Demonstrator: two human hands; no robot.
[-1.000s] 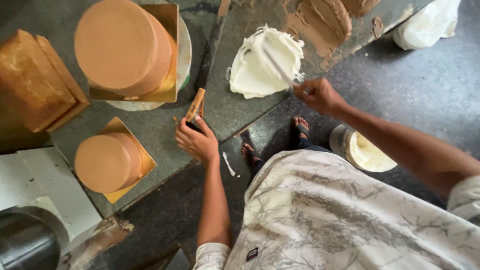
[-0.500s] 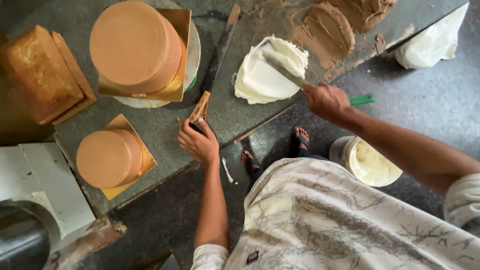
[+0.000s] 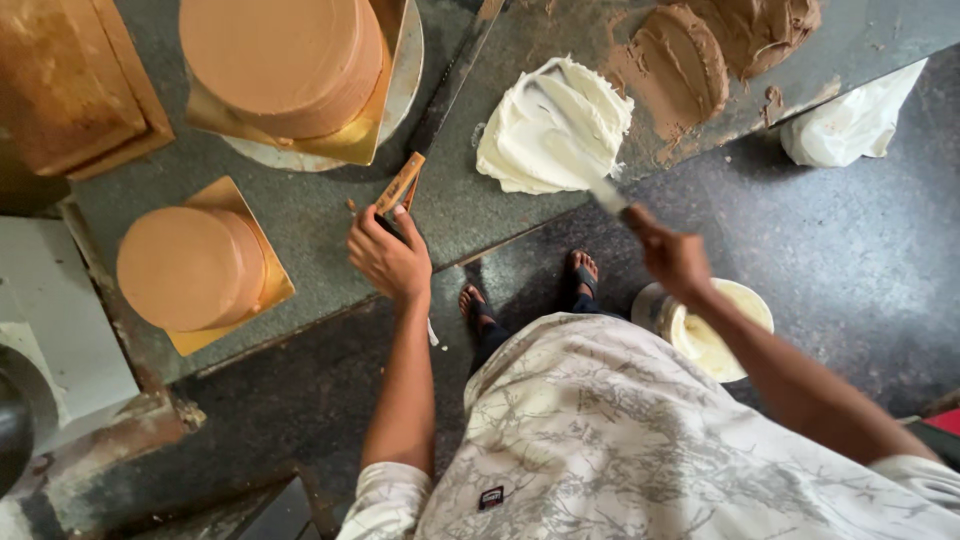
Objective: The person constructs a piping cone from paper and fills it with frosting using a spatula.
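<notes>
Head view, looking straight down over a grey stone counter (image 3: 320, 215); person in a pale patterned shirt (image 3: 620, 440) stands at its edge, sandalled feet (image 3: 530, 295) visible on the dark floor (image 3: 860, 240) below.

Right hand (image 3: 672, 258) clenched around the handle of a palette knife (image 3: 585, 175); blade reaches up and left and lies in a mound of white cream (image 3: 553, 125) spread on the counter; blade smeared white, partly sunk into the cream.

Left hand (image 3: 388, 255) rests at the counter edge, fingers closed on a brown-coated scraper (image 3: 400, 185); scraper stands tilted, its upper end pointing toward the turntable; a long dark straight-edge (image 3: 455, 75) lies just right of it, running up the counter.

Beyond the white cream, up and right, two heaps of brown chocolate cream (image 3: 690, 65) smeared on the counter; touching or nearly touching the white mound at its right edge, cannot tell which.

Large round brown-frosted cake (image 3: 280, 55) on a gold square board, set on a turntable (image 3: 405, 75), top left of the left hand; smaller round brown-frosted cake (image 3: 190, 265) on its own gold board (image 3: 265, 285), left of the left hand, near the counter edge; the two cakes apart.

Unfrosted rectangular sponge (image 3: 60, 85) at far left; white plastic bag (image 3: 850, 120) at the counter's right end; white tub of cream (image 3: 715, 330) on the floor, under the right forearm.
</notes>
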